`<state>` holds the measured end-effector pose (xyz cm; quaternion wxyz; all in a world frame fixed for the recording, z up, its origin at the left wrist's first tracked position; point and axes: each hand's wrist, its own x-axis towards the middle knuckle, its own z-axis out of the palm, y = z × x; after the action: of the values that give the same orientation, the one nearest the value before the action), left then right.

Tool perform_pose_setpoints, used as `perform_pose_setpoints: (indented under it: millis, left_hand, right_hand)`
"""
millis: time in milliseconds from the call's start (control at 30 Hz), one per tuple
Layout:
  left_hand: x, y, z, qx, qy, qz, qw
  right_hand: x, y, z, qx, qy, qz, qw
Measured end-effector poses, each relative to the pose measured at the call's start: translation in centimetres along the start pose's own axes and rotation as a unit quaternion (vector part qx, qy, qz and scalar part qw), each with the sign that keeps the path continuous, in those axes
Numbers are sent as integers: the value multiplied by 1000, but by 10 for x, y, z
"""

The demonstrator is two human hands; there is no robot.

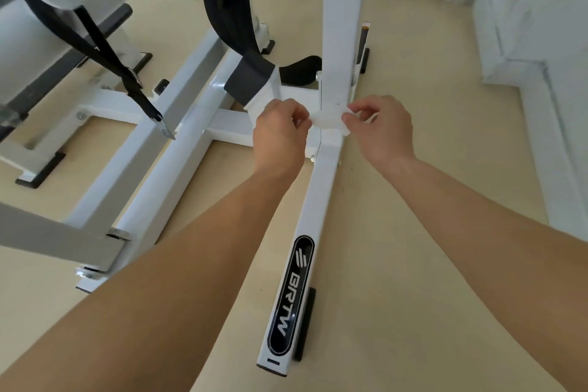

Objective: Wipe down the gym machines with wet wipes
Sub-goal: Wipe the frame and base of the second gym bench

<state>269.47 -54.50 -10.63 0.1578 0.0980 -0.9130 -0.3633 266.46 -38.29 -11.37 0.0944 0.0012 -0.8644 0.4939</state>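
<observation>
- we see open beige floor [413, 232] to the right of the white base rail [318, 194], running up to a white wall base [541, 124] at the right edge.
- on the left the room is tighter: a white cross beam [229, 124] meets the rail, and slanted white beams lie beyond it.
- the rail's near end sits on the floor with a black oval label [291, 293] reading "brtw" on top.
- both our forearms reach forward, one on each side of the rail, wrists roughly level.
- the left hand [280, 134] has its fingers curled, its grip pinching the left end of the wet wipe [327, 120].
- the right hand [380, 132] pinches the right end between thumb and fingertips.
- the wipe is stretched between the two hands, across the near face of the upright post [345, 25], just above where post and rail join; we cannot tell whether it wraps further round.
- a black padded loop [227, 13] hangs just left of the post, behind the left hand.
- a black strap [127, 73] with a metal end hangs further left, well apart from the hands.
</observation>
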Motion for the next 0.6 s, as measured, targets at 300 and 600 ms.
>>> perform_pose_setpoints:
  millis: [300,600]
  left_hand:
    - [66,42,14,-137,63,-50,987]
    - [71,28,40,-202,53,-78,975]
  right_hand:
    - [58,-35,-3,61,110,-9,992]
    - [51,-19,19,90,90,68,990]
